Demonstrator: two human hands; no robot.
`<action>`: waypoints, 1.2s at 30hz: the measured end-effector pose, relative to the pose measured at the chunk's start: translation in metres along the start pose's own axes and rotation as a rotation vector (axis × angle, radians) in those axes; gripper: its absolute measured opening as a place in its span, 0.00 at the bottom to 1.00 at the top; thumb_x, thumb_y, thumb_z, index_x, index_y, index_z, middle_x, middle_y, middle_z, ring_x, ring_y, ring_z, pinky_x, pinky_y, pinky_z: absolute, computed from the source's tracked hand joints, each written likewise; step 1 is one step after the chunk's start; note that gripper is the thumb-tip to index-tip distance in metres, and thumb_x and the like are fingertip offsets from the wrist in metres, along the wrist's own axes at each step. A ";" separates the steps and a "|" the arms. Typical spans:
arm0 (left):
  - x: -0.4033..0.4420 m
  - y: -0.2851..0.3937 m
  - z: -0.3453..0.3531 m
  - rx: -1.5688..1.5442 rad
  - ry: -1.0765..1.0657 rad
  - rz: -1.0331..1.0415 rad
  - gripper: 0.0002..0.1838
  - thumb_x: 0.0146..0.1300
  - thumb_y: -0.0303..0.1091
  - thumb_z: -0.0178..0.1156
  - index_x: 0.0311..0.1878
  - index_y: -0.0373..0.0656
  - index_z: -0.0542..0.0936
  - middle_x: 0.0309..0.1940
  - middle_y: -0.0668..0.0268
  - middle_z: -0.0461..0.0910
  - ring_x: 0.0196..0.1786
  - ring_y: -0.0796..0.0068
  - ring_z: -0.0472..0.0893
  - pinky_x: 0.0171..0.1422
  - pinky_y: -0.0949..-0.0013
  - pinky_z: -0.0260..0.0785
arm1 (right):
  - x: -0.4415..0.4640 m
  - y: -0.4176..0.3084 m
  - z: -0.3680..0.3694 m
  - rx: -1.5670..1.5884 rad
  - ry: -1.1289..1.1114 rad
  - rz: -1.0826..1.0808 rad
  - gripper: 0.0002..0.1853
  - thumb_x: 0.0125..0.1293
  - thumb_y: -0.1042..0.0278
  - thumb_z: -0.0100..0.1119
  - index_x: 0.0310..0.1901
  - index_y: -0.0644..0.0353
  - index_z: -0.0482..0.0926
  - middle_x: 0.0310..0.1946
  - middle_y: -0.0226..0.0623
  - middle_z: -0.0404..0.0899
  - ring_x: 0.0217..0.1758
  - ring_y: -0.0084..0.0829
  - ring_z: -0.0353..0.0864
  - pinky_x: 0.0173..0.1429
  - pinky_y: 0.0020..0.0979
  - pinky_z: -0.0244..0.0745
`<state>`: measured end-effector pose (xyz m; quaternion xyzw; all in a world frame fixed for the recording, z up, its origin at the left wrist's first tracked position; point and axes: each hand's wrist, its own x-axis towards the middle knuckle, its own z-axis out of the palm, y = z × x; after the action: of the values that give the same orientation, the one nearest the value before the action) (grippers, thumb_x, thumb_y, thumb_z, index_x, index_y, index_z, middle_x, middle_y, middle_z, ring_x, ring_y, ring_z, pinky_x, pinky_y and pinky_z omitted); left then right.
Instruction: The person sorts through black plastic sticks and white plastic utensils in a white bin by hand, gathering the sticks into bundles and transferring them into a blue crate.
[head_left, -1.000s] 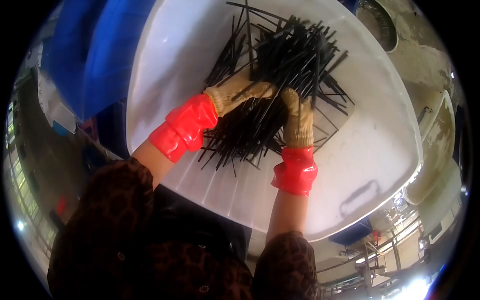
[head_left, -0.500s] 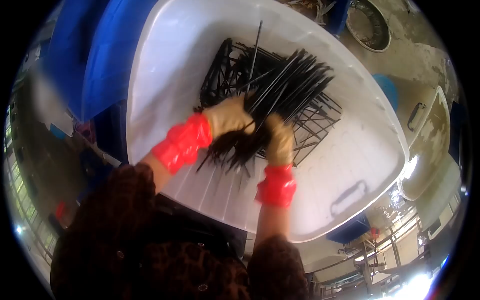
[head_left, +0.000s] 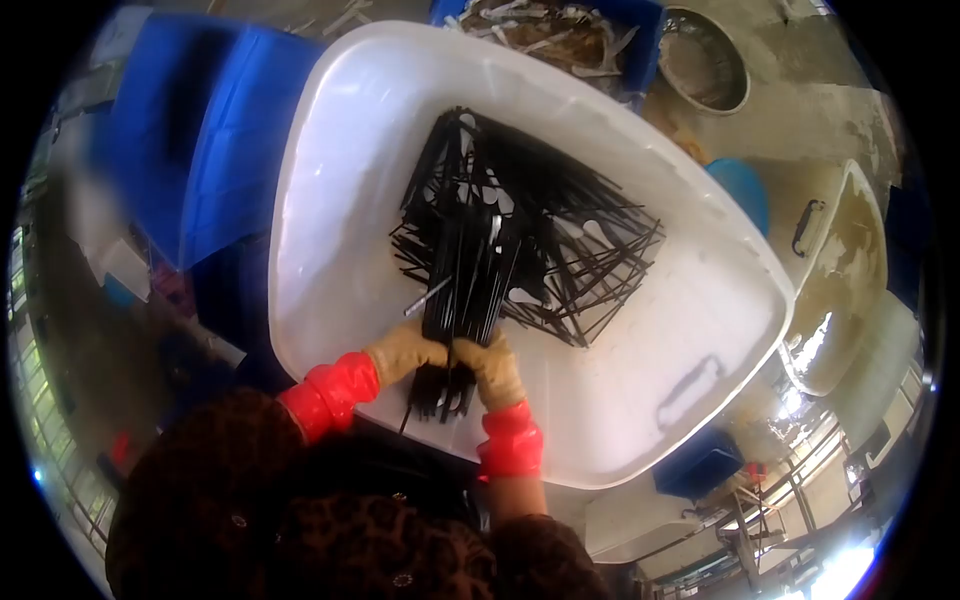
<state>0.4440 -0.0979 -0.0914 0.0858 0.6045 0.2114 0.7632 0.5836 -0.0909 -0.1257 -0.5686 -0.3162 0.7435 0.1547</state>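
Observation:
A thick bundle of thin black sticks (head_left: 465, 290) points away from me, its near ends low in the view. My left hand (head_left: 408, 350), in a tan glove with a red cuff, is closed round its left side. On the right side, my right hand (head_left: 492, 370), gloved the same way, grips it too. Both hands are at the near wall of a large white tub (head_left: 690, 320). Beyond the bundle, more loose black sticks (head_left: 600, 250) lie crisscrossed on the tub's bottom. One stick (head_left: 427, 297) juts out sideways from the bundle. The fingertips are partly hidden.
Tall blue bins (head_left: 220, 140) stand to the left of the tub. Behind it are a blue crate (head_left: 645, 50) with pale scraps and a round metal basin (head_left: 703, 60). At right is another pale tub (head_left: 840, 270), with a blue bin (head_left: 697, 465) nearer me.
The bundle has come toward me and down in the view, turning from slanted to nearly lengthwise. Both hands have moved with it, still gripping. More of the loose sticks now shows.

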 end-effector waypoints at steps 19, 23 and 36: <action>0.045 0.044 -0.028 0.230 -0.197 0.341 0.23 0.43 0.32 0.62 0.46 0.37 0.73 0.37 0.63 0.77 0.41 0.75 0.73 0.48 0.73 0.64 | 0.049 -0.013 -0.025 -0.637 0.123 -0.965 0.12 0.55 0.73 0.52 0.42 0.63 0.75 0.35 0.39 0.78 0.35 0.32 0.78 0.44 0.28 0.71; 0.014 -0.041 -0.031 -0.253 0.018 0.028 0.23 0.41 0.27 0.62 0.46 0.38 0.73 0.36 0.64 0.77 0.40 0.75 0.73 0.45 0.75 0.66 | 0.005 0.016 0.029 -0.142 0.159 0.062 0.24 0.48 0.60 0.60 0.42 0.71 0.71 0.34 0.42 0.77 0.35 0.29 0.76 0.42 0.25 0.70; -0.078 0.067 -0.042 0.337 -0.054 0.319 0.21 0.40 0.30 0.60 0.42 0.36 0.72 0.30 0.63 0.75 0.32 0.76 0.73 0.39 0.75 0.66 | -0.059 -0.099 0.070 0.186 0.164 -0.192 0.19 0.51 0.64 0.56 0.42 0.68 0.71 0.34 0.35 0.75 0.34 0.26 0.72 0.40 0.25 0.69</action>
<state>0.3747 -0.0766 -0.0073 0.3123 0.5893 0.2230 0.7109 0.5227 -0.0717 -0.0071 -0.5779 -0.2852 0.7023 0.3024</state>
